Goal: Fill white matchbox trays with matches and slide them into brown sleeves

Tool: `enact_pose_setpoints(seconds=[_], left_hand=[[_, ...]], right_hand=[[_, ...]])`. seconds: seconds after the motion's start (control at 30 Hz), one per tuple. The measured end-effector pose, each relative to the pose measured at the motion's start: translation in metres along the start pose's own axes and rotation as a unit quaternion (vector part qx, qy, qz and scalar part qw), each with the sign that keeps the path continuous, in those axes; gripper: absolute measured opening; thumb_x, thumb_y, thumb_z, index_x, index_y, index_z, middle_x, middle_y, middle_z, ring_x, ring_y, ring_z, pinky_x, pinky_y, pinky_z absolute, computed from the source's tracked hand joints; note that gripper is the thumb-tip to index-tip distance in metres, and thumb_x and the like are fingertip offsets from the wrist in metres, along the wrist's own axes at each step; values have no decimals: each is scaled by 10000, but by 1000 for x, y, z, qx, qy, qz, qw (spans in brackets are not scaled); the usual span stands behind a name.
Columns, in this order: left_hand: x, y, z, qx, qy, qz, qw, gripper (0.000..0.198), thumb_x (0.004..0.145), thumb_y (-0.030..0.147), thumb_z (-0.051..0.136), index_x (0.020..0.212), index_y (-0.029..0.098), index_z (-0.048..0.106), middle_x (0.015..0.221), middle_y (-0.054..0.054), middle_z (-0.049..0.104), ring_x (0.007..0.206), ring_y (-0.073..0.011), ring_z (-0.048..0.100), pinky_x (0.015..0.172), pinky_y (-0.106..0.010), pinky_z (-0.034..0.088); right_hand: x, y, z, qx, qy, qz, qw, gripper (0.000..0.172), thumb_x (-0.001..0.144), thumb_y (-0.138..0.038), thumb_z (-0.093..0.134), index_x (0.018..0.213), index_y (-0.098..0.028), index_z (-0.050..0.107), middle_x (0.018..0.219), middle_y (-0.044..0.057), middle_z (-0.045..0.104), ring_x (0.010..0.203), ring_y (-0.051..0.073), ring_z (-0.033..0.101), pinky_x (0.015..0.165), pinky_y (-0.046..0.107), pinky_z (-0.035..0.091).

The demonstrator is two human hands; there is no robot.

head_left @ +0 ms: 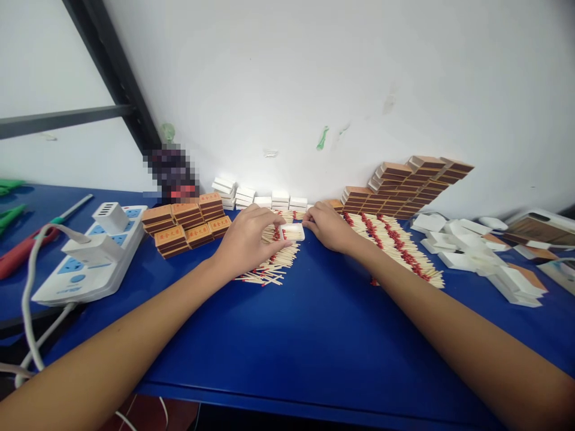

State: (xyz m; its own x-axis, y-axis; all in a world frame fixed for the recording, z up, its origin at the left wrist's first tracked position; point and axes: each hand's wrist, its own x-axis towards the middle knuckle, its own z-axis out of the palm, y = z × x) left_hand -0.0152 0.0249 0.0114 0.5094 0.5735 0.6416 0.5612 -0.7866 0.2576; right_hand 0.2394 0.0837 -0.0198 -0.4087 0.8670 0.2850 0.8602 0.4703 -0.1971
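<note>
My left hand [251,236] grips a small white matchbox tray [293,233] between thumb and fingers. A few red-tipped matches lie inside that tray. My right hand [327,226] is at the tray's right end with its fingertips pinched together; whatever they hold, if anything, is too small to make out. Beneath and beside my left hand spreads a loose pile of matches [269,272], pale sticks with red heads. Further rows of matches [399,248] lie to the right of my right hand, partly behind the forearm.
Stacked matchboxes [186,224] stand at left, and a taller stack of matchboxes [395,188] leans near the wall. White trays [281,199] line the back. More loose trays [471,245] lie at right. A power strip [103,257] with cables and a red-handled tool [27,254] occupy the left side.
</note>
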Motion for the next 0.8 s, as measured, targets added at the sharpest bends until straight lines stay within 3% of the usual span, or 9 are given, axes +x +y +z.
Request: enact_pose_setpoints(seconds=[0.17, 0.33, 0.5, 0.67, 0.8], left_hand=[[0, 0, 0, 5, -6, -12, 1000, 306, 859, 387, 866, 1055, 202, 722, 1019, -55, 778, 973, -253, 671, 911, -421, 525], [-1, 2, 2, -5, -4, -15, 1000, 310, 852, 382, 873, 1050, 190, 731, 994, -52, 776, 951, -247, 669, 892, -404, 520], [-1, 3, 4, -34, -2, -3, 999, 327, 840, 416, 880, 1043, 197, 745, 964, -43, 770, 939, -234, 678, 877, -383, 514], [0, 3, 3, -37, -8, -14, 999, 328, 828, 405, 891, 1032, 191, 750, 941, -36, 767, 925, -228, 671, 865, -370, 510], [1, 2, 2, -33, -11, -22, 999, 313, 829, 390, 891, 1025, 193, 747, 929, -32, 762, 928, -232, 669, 875, -379, 510]], right_hand=[[-8, -4, -21, 17, 19, -10, 1000, 165, 1010, -252, 545, 946, -177, 678, 1011, 134, 655, 1021, 296, 560, 945, 442, 444], [-34, -35, -46, 67, 84, -65, 992, 152, 1044, -278, 517, 969, -209, 631, 1002, 104, 641, 994, 283, 558, 913, 436, 456], [-48, -66, -43, 45, 77, -99, 991, 128, 1052, -248, 522, 986, -198, 619, 1057, 125, 638, 1008, 291, 549, 897, 439, 463], [-47, -66, -44, 26, 82, -104, 991, 68, 1030, -194, 572, 1000, -178, 630, 1059, 134, 643, 1033, 300, 548, 916, 445, 464], [-62, -73, -52, 90, 92, -108, 986, 97, 1053, -199, 564, 997, -201, 643, 1005, 84, 632, 979, 248, 583, 871, 383, 476]])
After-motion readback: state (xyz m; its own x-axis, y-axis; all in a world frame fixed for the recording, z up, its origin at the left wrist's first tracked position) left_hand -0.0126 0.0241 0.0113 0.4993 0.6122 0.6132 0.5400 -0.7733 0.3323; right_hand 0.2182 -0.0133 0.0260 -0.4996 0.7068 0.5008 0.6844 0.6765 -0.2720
